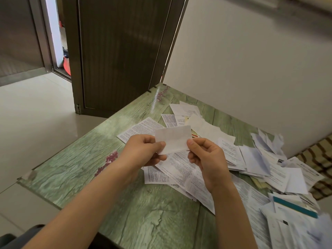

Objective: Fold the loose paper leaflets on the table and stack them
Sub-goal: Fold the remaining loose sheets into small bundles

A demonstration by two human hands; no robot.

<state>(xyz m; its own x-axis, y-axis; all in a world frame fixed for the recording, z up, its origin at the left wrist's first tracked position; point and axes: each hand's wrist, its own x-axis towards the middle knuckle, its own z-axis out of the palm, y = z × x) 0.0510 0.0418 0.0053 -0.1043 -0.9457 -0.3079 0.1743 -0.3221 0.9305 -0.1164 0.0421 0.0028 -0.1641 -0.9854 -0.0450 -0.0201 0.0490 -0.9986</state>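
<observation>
Leaflet [173, 139] pinched between left hand [143, 150] at 9 o'clock, right hand [206, 159] at 3; long axis crosswise, probably already folded.

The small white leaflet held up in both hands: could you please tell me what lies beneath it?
Beneath lie loose printed leaflets on the green table. The held leaflet, left hand and right hand cover parts of them.

Two bare forearms [86, 203] are shown, ending in the left hand [143, 151] and the right hand [206, 159], the thumbnails [190, 141] cut short. Grey cloth [25, 238] is glimpsed in the lower left corner.
</observation>
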